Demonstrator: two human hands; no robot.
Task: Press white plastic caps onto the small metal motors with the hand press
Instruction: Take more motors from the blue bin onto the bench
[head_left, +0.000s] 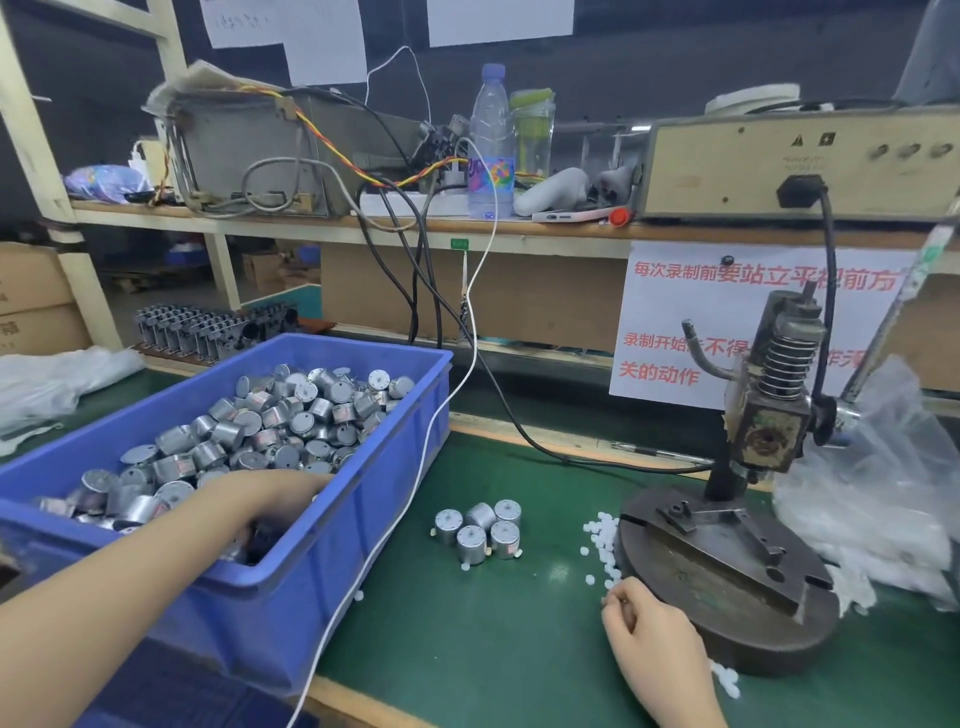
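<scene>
A blue plastic bin (363, 519) on the left is heaped with small silver motors (270, 426). My left hand (265, 499) reaches down into the bin's near right corner, its fingers hidden among the motors. Several motors (480, 527) stand in a cluster on the green mat. Loose white caps (602, 535) lie against the left edge of the hand press's round base (727, 587). My right hand (649, 634) rests on the mat by that base, fingertips pinched together at the caps. The press head with its spring (779, 395) stands above the base.
A white cable (441, 415) runs down past the bin's right side to the table's front edge. Clear plastic bags (883, 467) pile up right of the press. Black cables cross the mat behind. A shelf above holds a water bottle (491, 140) and metal boxes.
</scene>
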